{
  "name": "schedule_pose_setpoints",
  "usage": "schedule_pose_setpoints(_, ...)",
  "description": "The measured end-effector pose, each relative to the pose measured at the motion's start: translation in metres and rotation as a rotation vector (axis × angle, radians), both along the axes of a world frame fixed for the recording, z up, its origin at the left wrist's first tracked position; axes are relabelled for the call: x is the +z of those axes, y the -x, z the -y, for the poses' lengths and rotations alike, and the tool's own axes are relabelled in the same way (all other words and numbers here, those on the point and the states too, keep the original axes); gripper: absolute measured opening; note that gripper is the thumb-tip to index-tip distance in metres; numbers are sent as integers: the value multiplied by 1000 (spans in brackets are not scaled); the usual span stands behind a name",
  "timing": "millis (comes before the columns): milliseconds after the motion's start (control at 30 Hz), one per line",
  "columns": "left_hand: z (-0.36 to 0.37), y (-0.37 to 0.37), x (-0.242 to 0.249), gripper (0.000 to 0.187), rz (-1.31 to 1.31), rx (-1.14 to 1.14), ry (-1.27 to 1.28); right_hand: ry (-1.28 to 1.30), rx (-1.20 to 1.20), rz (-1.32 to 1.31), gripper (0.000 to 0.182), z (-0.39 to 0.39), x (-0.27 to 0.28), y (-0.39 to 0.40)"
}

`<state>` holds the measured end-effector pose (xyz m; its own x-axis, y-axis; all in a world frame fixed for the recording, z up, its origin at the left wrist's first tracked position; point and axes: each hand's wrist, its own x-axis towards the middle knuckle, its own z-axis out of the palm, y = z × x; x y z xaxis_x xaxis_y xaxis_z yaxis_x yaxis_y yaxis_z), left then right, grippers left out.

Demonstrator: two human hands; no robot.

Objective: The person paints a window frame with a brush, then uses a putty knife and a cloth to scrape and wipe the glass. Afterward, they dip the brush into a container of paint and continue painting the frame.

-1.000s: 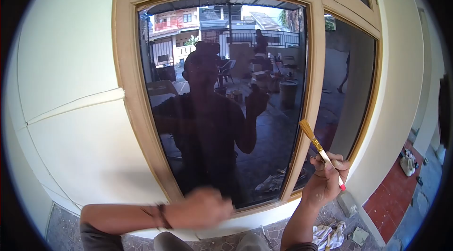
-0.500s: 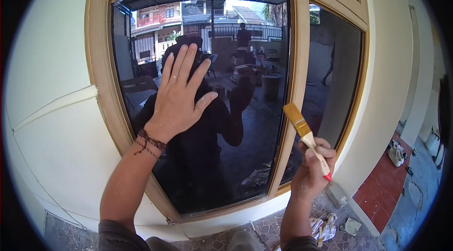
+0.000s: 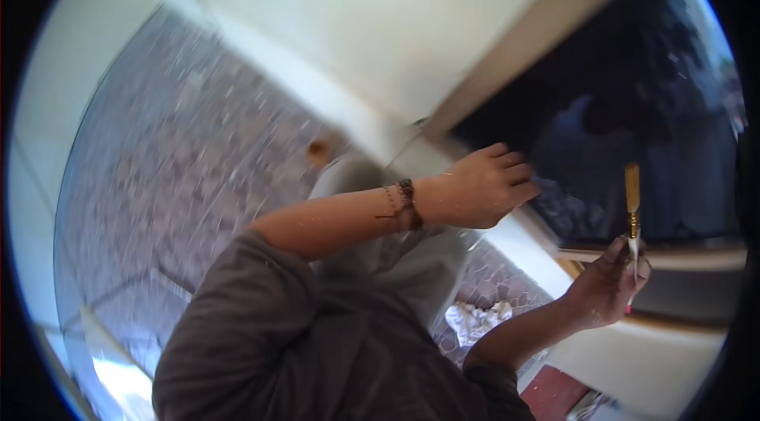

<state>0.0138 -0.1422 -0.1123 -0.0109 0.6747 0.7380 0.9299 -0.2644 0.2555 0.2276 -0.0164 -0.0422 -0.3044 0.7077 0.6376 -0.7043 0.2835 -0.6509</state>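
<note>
My right hand (image 3: 606, 286) grips a paintbrush (image 3: 632, 191) by its pale handle, bristles pointing up, in front of the dark window pane (image 3: 570, 136). The handle's red tip shows below the fingers. My left hand (image 3: 479, 187) hangs over my knees near the lower corner of the window frame (image 3: 546, 33). Its fingers are curled in, with the back of the hand towards me; nothing shows in it, though the palm is hidden. A dark braided bracelet (image 3: 409, 205) circles that wrist.
A cream wall (image 3: 356, 17) rises beside the window. Paved floor (image 3: 198, 136) stretches to the left, blurred by motion. A crumpled white cloth (image 3: 477, 321) lies on the floor between my arms. Red tiles (image 3: 552, 393) show at the bottom right.
My view has swung down and left, so the window now sits at the upper right. My left hand has come off the glass and its fingers have curled. The paintbrush stays in my right hand.
</note>
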Motion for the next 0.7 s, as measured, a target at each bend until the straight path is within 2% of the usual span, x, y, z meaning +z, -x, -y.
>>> schedule_pose_setpoints(33, 28, 9, -27, 31, 51, 61, 40, -46, 115, 43, 24, 6, -9, 19)
schedule_pose_setpoints(100, 97, 33, -72, 11, 237, 238, -110, -13, 251, 168, 29, 33, -29, 62)
schedule_pose_setpoints(167, 163, 54, -97, 12, 449, 584, -148, -47, 416, 316, 26, 65, -36, 111)
schedule_pose_setpoints(233, 217, 71, -140, 22, 783, 900, 94, -132, 459, 480, 21, 96, -53, 168)
schedule_pose_setpoints(300, 253, 90, -194, 31, 982, 1092, 349, -155, 449, 718, 15, 124, -68, 217)
schedule_pose_setpoints(333, 259, 92, -222, 31, 999, 1104, 342, -233, 466, 830, 15, 127, -81, 241)
schedule_pose_setpoints(400, 266, 98, -272, 53, 920, 1026, 424, -383, 557, 989, 15, 135, -108, 287)
schedule_pose_setpoints(433, 264, 101, -292, 53, 941, 1029, 426, -447, 635, 1053, 16, 141, -121, 305)
schedule_pose_setpoints(467, 257, 104, -311, 69, 980, 1022, 449, -448, 643, 1072, 16, 147, -135, 321)
schedule_pose_setpoints(500, 249, 105, -326, 84, 1017, 1010, 469, -554, 688, 1139, 17, 152, -148, 335)
schedule_pose_setpoints(533, 240, 104, -340, 84, 1034, 1003, 470, -662, 731, 1202, 18, 156, -157, 344)
schedule_pose_setpoints(600, 223, 110, -358, 100, 1159, 1083, 433, -664, 704, 1289, 18, 169, -158, 352)
schedule_pose_setpoints(667, 211, 115, -374, 104, 1148, 1083, 379, -662, 683, 1388, 19, 170, -163, 351)
schedule_pose_setpoints(700, 205, 116, -379, 107, 1115, 1092, 326, -625, 681, 1347, 18, 168, -165, 348)
